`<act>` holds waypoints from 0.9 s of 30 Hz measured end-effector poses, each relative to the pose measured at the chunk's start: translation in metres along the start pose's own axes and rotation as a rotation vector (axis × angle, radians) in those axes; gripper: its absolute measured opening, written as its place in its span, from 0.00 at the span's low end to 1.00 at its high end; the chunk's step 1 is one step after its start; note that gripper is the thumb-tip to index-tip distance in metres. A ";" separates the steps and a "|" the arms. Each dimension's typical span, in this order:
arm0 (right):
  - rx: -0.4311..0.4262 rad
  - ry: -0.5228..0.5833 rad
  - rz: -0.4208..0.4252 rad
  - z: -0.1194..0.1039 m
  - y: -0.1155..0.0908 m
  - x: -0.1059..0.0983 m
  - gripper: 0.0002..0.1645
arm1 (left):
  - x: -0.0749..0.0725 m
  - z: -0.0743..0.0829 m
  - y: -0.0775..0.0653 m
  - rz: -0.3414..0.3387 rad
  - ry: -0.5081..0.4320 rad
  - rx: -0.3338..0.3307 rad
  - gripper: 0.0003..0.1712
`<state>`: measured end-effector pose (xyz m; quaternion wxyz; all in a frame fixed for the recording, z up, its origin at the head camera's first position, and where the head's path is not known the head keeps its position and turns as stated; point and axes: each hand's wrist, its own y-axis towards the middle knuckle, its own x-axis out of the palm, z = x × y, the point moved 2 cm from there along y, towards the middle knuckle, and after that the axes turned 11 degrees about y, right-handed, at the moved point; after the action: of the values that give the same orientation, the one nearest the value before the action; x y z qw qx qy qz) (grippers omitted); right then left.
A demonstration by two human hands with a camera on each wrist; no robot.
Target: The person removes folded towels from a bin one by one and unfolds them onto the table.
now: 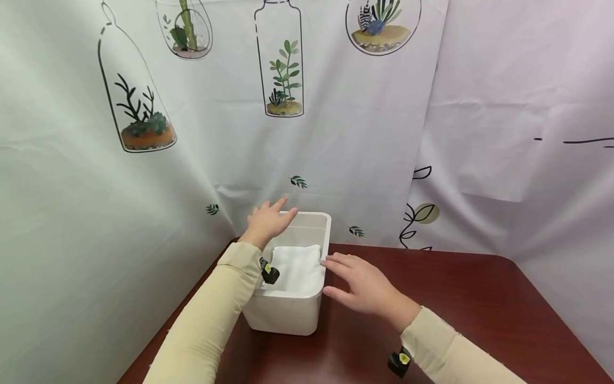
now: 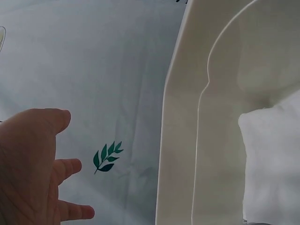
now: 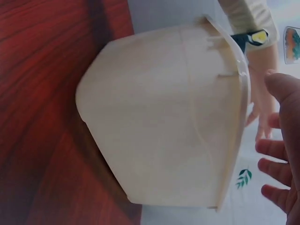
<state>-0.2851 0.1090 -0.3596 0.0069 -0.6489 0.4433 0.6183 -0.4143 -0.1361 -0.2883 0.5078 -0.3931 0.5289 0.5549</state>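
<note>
A white plastic bin (image 1: pixel 283 312) stands on the table, with a folded white cloth (image 1: pixel 297 266) lying inside it. Over the bin's far left rim is my left hand (image 1: pixel 269 220), fingers spread and holding nothing. In the left wrist view that hand (image 2: pixel 33 164) appears beside the bin's wall (image 2: pixel 180 154), apart from it. My right hand (image 1: pixel 362 282) hovers by the bin's right side, fingers extended and nothing in its grasp. The right wrist view shows its fingertips (image 3: pixel 272 147) close to the rim; whether they touch cannot be told.
The dark red wooden table (image 1: pixel 431 304) extends to the right of the bin. Behind and to the left hangs a white curtain (image 1: pixel 336 149) printed with plants in jars. Each sleeve carries a small black wrist camera (image 1: pixel 269 272).
</note>
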 end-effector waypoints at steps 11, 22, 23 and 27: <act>-0.326 0.019 0.115 -0.008 -0.008 0.017 0.28 | 0.008 -0.001 0.004 0.016 -0.024 0.036 0.41; -0.419 -0.009 0.128 -0.013 -0.011 0.029 0.24 | 0.016 -0.001 0.005 -0.007 -0.034 0.053 0.40; -0.425 -0.009 0.135 -0.013 -0.011 0.030 0.23 | 0.016 0.000 0.005 -0.008 -0.041 0.054 0.40; -0.453 -0.010 0.167 -0.012 -0.011 0.033 0.24 | 0.019 -0.001 0.004 -0.017 -0.063 0.056 0.39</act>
<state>-0.2741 0.0903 -0.3895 -0.1879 -0.5918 0.3455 0.7037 -0.4219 -0.1340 -0.3058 0.5398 -0.3655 0.5246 0.5475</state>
